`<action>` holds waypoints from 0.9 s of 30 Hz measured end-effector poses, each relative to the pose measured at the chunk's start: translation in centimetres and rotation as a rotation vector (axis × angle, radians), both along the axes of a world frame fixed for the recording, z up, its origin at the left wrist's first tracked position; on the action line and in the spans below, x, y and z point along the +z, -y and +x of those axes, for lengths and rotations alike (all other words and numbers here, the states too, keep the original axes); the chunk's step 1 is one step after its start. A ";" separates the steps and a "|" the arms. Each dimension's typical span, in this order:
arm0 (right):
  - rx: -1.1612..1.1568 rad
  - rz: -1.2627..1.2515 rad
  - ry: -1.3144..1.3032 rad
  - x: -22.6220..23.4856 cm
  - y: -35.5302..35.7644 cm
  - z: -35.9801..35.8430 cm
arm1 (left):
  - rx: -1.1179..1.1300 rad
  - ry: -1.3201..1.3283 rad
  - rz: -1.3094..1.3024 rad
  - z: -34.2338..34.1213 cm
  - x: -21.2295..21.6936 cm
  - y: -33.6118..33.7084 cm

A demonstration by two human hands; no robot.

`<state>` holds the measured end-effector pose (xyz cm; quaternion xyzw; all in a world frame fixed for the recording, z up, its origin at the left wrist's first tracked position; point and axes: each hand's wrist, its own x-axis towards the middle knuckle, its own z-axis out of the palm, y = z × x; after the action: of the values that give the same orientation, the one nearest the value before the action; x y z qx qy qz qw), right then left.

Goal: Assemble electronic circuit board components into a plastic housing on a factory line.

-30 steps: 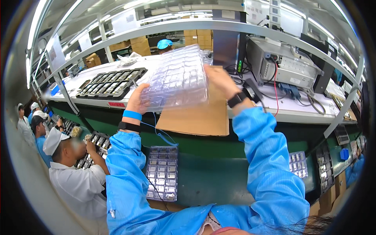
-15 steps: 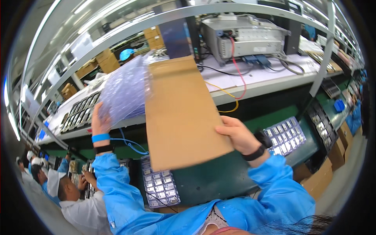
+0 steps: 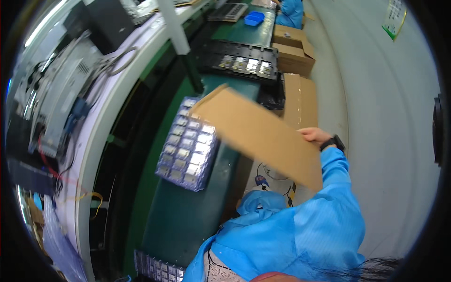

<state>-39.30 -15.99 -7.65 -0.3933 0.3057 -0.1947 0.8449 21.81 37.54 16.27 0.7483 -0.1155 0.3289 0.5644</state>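
My right hand (image 3: 315, 136) grips the edge of a flat brown cardboard sheet (image 3: 263, 134), thumb on top and fingers hidden underneath. The sheet is tilted and held out over the right edge of the green bench (image 3: 178, 221). Its far left corner covers part of a clear purplish blister tray (image 3: 188, 145) filled with small silvery metal parts. A second such tray (image 3: 159, 269) shows at the bottom edge. At the lower left lies clear plastic wrap (image 3: 61, 239) beside the white shelf. My left hand is out of the picture.
A black tray with metal parts (image 3: 242, 58) sits farther along the bench, and beyond it a blue bin (image 3: 254, 19). Cardboard boxes (image 3: 300, 98) stand along the bench's right side. A grey instrument (image 3: 66, 89) with cables rests on the left shelf. A blue-clothed person (image 3: 289, 14) is at the far end.
The view has swung right. My right hand has carried the cardboard sheet rightward off the bench edge. My left hand, earlier at the plastic wrap, has left the view.
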 end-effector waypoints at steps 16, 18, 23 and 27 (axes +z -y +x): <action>-0.532 -0.362 -1.018 -26.1 26.3 -14.7 | 0.178 -0.153 0.629 -4.3 -14.1 19.7; -0.462 -0.352 -1.097 -29.3 31.4 -10.9 | 0.216 -0.163 0.670 -4.3 -14.6 19.3; -0.362 -0.468 -1.180 -41.6 41.1 -2.5 | 0.277 -0.183 0.728 -3.4 -14.5 18.4; -0.895 -0.335 -1.099 -45.2 41.4 5.1 | 0.321 -0.195 0.781 -2.8 -13.9 17.6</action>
<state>-34.17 -57.37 -52.83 -0.3955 0.7835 -0.3404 0.3374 19.02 19.93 2.42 0.9418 -0.0595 0.2716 0.1890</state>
